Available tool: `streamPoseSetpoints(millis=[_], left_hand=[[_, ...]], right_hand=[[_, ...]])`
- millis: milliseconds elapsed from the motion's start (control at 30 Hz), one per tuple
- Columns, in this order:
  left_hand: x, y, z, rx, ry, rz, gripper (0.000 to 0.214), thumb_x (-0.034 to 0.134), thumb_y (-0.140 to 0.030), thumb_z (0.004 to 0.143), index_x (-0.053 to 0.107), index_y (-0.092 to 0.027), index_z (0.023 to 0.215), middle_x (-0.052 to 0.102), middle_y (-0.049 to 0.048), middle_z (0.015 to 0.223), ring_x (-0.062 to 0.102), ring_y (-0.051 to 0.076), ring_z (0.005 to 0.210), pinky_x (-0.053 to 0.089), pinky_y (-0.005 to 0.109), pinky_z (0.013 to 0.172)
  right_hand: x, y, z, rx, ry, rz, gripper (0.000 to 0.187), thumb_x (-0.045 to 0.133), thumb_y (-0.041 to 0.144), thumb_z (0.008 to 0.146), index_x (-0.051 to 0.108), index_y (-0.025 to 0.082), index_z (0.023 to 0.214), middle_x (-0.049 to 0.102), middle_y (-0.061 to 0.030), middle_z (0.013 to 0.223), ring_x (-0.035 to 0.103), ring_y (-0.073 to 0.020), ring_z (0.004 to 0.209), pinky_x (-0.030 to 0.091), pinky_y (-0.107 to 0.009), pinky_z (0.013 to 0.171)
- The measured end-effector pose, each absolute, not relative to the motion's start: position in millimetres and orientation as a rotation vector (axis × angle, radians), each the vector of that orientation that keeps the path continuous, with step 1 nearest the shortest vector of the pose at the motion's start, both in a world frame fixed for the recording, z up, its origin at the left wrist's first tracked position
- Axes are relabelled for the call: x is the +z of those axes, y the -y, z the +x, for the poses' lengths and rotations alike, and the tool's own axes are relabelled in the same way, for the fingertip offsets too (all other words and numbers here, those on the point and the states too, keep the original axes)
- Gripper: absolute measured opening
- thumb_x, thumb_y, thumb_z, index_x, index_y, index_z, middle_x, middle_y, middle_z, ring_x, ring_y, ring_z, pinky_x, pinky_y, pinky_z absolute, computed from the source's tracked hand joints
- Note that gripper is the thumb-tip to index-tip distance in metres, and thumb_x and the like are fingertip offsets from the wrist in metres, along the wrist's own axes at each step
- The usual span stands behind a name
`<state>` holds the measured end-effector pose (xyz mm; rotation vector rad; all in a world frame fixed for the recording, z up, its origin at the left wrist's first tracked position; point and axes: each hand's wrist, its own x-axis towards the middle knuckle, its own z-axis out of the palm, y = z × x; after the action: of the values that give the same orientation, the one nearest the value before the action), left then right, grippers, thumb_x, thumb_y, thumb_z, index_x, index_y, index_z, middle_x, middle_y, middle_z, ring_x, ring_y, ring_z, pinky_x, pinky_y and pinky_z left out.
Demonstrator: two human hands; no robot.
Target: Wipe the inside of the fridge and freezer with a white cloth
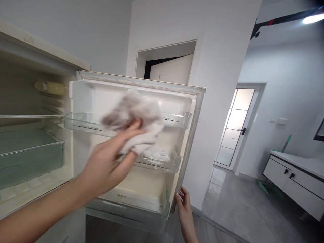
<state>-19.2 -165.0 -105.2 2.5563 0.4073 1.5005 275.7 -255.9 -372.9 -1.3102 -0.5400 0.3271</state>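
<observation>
My left hand [108, 162] grips a crumpled white-grey cloth [134, 116] and presses it against the inside of the open fridge door [177, 98], at the level of the upper clear door shelf [177, 119]. The hand and cloth are blurred. My right hand [184, 206] holds the door's outer edge near its lower corner, fingers curled around it. A middle door shelf [159, 162] and a bottom door shelf [131, 211] sit below the cloth.
The fridge's inside [30, 141] lies at left, with a glass shelf and a greenish clear drawer [27, 158]. A white wall stands behind the door. At right is a grey tiled floor, a glazed door [235, 125] and a white cabinet [296, 182].
</observation>
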Motion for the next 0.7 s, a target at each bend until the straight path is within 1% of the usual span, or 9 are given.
streamPoseSetpoints(millis=[67,100,133,233,300,367,467,567,700], left_hand=[[-91.6,154.0,10.4,1.245,-0.357,2.942,0.042,0.045,-0.027,0.091,0.05,-0.031,0.133,0.061,0.0044,0.135,0.065,0.026,0.11,0.056,0.04,0.085],[-85.2,145.6,22.9,1.071,-0.327,3.107,0.043,0.042,-0.024,0.091,0.049,-0.029,0.134,0.062,0.0062,0.134,0.065,0.026,0.111,0.056,0.039,0.085],[-79.8,136.1,33.8,0.984,-0.317,3.23,0.045,0.04,-0.021,0.091,0.047,-0.027,0.135,0.06,0.0082,0.136,0.064,0.027,0.112,0.055,0.04,0.086],[-72.2,111.8,60.2,0.872,-0.263,3.471,0.05,0.04,-0.018,0.09,0.044,-0.024,0.139,0.045,0.0118,0.149,0.062,0.031,0.115,0.054,0.044,0.087],[-72.8,105.6,76.7,0.824,-0.148,3.523,0.052,0.042,-0.02,0.09,0.041,-0.024,0.142,0.044,0.0132,0.15,0.063,0.031,0.112,0.054,0.043,0.086],[-73.9,108.2,93.0,0.792,0.022,3.49,0.051,0.041,-0.021,0.091,0.041,-0.024,0.141,0.048,0.0139,0.147,0.062,0.03,0.114,0.053,0.041,0.087],[-71.5,120.5,111.2,0.715,0.165,3.324,0.041,0.037,-0.022,0.093,0.051,-0.02,0.132,0.054,0.0143,0.141,0.057,0.029,0.121,0.048,0.04,0.094],[-65.5,131.6,117.1,0.589,0.14,3.036,0.034,0.035,-0.022,0.094,0.056,-0.016,0.12,0.063,0.013,0.126,0.059,0.025,0.115,0.046,0.038,0.096],[-63.7,134.1,113.0,0.386,0.187,2.626,0.032,0.029,-0.03,0.097,0.054,-0.016,0.113,0.062,0.0096,0.123,0.057,0.018,0.112,0.045,0.032,0.097]], right_hand=[[-374.6,256.5,275.8,0.328,0.555,-1.313,0.081,0.063,0.077,0.06,0.049,0.022,0.117,0.057,-0.0141,0.128,0.053,-0.0277,0.119,0.042,-0.042,0.101],[-375.4,256.8,275.7,0.328,0.559,-1.318,0.08,0.063,0.077,0.06,0.049,0.022,0.117,0.057,-0.0142,0.128,0.052,-0.0279,0.119,0.041,-0.042,0.102],[-376.0,257.1,275.6,0.326,0.558,-1.323,0.081,0.063,0.077,0.06,0.049,0.022,0.117,0.057,-0.0143,0.128,0.051,-0.028,0.12,0.04,-0.042,0.103],[-376.0,257.1,275.0,0.331,0.549,-1.329,0.083,0.061,0.078,0.06,0.048,0.021,0.119,0.056,-0.0153,0.129,0.051,-0.0279,0.12,0.04,-0.042,0.103],[-374.7,256.6,275.3,0.341,0.548,-1.327,0.085,0.061,0.079,0.059,0.046,0.02,0.119,0.056,-0.0158,0.128,0.052,-0.0277,0.119,0.041,-0.041,0.102],[-372.8,256.0,276.3,0.358,0.551,-1.328,0.086,0.062,0.079,0.059,0.045,0.02,0.119,0.056,-0.016,0.128,0.051,-0.0277,0.12,0.04,-0.041,0.102],[-369.8,254.9,277.9,0.377,0.556,-1.35,0.087,0.061,0.079,0.059,0.045,0.02,0.12,0.052,-0.0162,0.133,0.048,-0.028,0.124,0.04,-0.04,0.102],[-368.3,253.3,278.4,0.373,0.539,-1.368,0.089,0.061,0.08,0.058,0.044,0.02,0.121,0.051,-0.0165,0.134,0.048,-0.0288,0.124,0.043,-0.039,0.098],[-371.7,250.9,280.0,0.346,0.522,-1.376,0.089,0.06,0.081,0.058,0.043,0.02,0.121,0.055,-0.0162,0.127,0.052,-0.0286,0.118,0.046,-0.038,0.093]])
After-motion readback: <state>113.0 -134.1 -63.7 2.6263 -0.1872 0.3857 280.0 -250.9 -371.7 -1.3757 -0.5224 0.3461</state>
